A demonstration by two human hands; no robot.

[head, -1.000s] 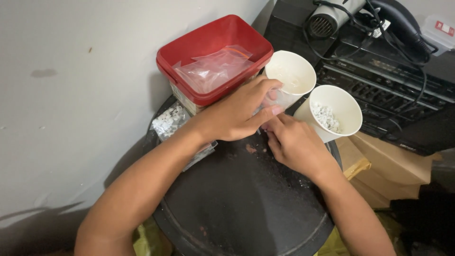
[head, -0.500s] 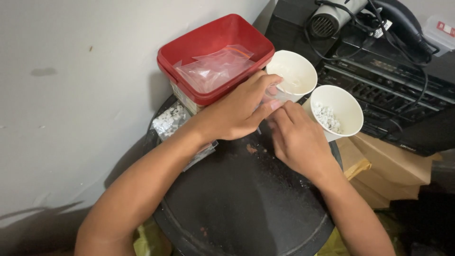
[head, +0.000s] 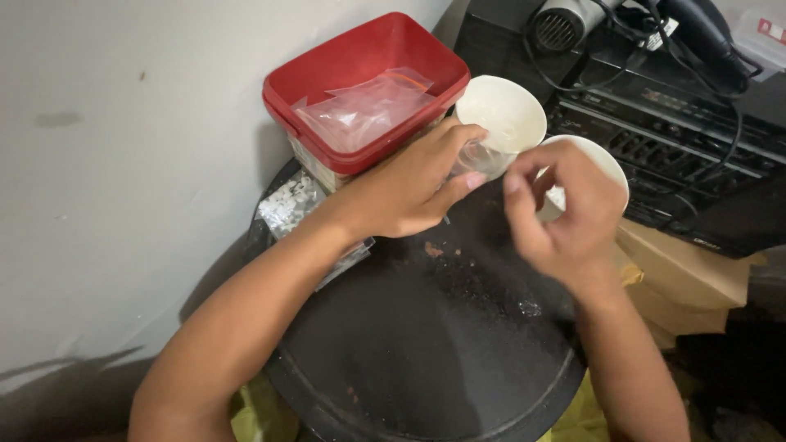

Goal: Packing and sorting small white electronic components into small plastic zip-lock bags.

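My left hand pinches a small clear plastic bag at the near rim of a white paper cup. My right hand hovers to the right of it with its fingers curled and thumb and forefinger close together, in front of a second white paper cup. Whether anything lies between those fingertips is hidden. Both hands are above a round black tabletop.
A red plastic box with clear zip bags in it stands by the wall at the back left. A clear packet of small pale pieces lies under my left wrist. A hair dryer, black equipment and cardboard sit to the right.
My right hand has left the small bag and lifted to the right, over the second cup. My left hand stays by the first cup with the bag.
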